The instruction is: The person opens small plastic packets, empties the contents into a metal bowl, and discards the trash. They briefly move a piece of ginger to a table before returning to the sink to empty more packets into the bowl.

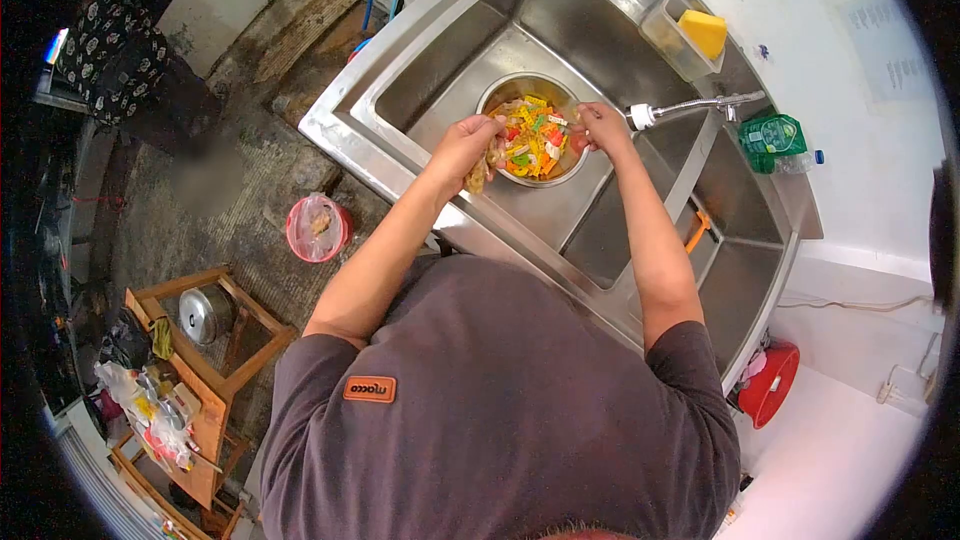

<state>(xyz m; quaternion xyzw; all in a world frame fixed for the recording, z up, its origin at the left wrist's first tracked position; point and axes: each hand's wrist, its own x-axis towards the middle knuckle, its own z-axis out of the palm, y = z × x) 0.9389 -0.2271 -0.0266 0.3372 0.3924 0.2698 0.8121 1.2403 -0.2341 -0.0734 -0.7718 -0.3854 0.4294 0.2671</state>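
A round metal bowl sits in the large basin of the steel sink. Colourful small pieces, yellow, red, orange and green, fill it. My left hand is closed at the bowl's left rim, with a brownish, wrinkled item hanging beneath it; what that item is cannot be made out. At the right rim, my right hand has its fingers pressed together beside a reddish, see-through piece. Whether those fingers grip this piece is too small to tell.
A faucet reaches in from the right. A yellow sponge in a plastic box and a green pouch lie on the sink's ledge. A pink bucket stands on the floor at left, near a wooden frame. Another person stands at upper left.
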